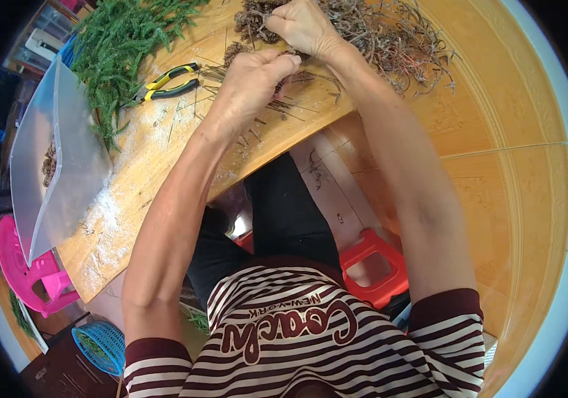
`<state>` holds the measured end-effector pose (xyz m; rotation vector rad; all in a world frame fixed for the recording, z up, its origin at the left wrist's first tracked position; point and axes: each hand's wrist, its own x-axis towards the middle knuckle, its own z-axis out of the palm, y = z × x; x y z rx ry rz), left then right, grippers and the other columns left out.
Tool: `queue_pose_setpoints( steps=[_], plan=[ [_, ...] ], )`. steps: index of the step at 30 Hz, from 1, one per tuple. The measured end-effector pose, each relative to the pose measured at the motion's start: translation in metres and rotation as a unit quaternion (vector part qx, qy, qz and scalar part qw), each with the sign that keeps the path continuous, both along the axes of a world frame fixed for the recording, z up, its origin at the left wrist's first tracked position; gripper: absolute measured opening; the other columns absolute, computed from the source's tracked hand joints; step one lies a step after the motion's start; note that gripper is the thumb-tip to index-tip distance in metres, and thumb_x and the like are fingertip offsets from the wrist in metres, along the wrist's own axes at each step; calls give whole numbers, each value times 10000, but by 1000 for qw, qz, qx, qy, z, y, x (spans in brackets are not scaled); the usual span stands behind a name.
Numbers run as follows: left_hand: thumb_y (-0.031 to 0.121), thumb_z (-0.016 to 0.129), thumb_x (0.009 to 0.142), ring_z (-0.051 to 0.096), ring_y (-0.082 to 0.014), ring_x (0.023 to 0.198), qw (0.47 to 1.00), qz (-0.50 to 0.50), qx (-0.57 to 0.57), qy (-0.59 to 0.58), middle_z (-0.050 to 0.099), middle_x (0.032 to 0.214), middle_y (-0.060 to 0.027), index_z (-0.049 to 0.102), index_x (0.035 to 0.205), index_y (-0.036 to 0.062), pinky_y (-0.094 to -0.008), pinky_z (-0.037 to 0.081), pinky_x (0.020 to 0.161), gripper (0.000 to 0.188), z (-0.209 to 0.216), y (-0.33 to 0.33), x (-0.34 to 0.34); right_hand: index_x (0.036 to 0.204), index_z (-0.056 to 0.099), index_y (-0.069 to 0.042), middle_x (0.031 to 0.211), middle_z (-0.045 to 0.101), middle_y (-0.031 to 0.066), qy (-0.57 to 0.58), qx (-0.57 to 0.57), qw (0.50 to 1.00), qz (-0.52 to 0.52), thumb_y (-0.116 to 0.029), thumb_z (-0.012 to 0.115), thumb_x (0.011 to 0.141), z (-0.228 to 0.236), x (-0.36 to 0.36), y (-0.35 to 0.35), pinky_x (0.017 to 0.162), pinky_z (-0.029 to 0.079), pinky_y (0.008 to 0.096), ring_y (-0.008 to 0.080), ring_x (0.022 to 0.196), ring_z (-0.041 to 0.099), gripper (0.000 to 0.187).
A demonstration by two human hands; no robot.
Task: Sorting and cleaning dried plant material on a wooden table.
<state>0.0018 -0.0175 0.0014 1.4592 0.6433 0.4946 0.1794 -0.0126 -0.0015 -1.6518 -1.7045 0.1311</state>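
Note:
My left hand is closed over the wooden table, its fingers curled and its grip hidden from above. Just beyond it, to the right, my right hand makes a fist beside a brown pine cone cluster. What either hand pinches cannot be made out. Another small pine cone shows right behind my left hand. Thin dark wire stems lie scattered under and around both hands. Yellow-and-black pliers rest with handles apart to the left.
Green artificial fir branches cover the table's far left. A clear plastic bin stands at the left edge near white powder. Dried brown twigs heap at the far right. Below are a pink chair, a red stool and a blue basket.

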Motion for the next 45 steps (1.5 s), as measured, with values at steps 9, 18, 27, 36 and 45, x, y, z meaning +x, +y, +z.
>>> queue_pose_setpoints(
  steps=[9,18,27,36,45],
  plan=[
    [262,634,899,601,-164,663,964,-32,265,-2,622,676,-60,663,883,0,-312,488,631,263,13,-39,-28,580,541,4,507,486,139,38,63,997,22,-147,585,831,-13,43,25,490,375,398,235,452,461,296],
    [278,608,973,504,-67,744,836,347,387,177,580,864,9,654,1190,12,-199,386,672,347,106,62,-222,541,444,-85,489,328,19,282,-67,957,-21,-154,604,911,24,30,-12,494,261,335,136,464,300,409],
    [316,576,991,590,-162,1117,612,277,591,447,628,1239,-122,626,1250,13,-269,436,972,402,92,123,-371,562,449,-101,525,384,-6,348,-123,927,63,-173,625,916,31,41,-13,518,271,311,108,499,326,402],
    [470,648,889,622,-303,1079,844,81,504,164,655,1133,-207,636,1173,-50,-417,488,900,592,45,28,-92,567,467,-101,527,397,-9,339,-113,933,53,-214,657,929,43,34,-15,503,267,294,97,494,333,425],
    [443,655,851,572,-407,1112,745,-12,565,355,580,1180,-300,570,1186,-58,-462,455,979,609,-13,60,8,622,558,-82,539,452,-14,409,-129,898,99,-212,653,945,32,50,-20,485,260,267,75,494,349,361]
  ],
)
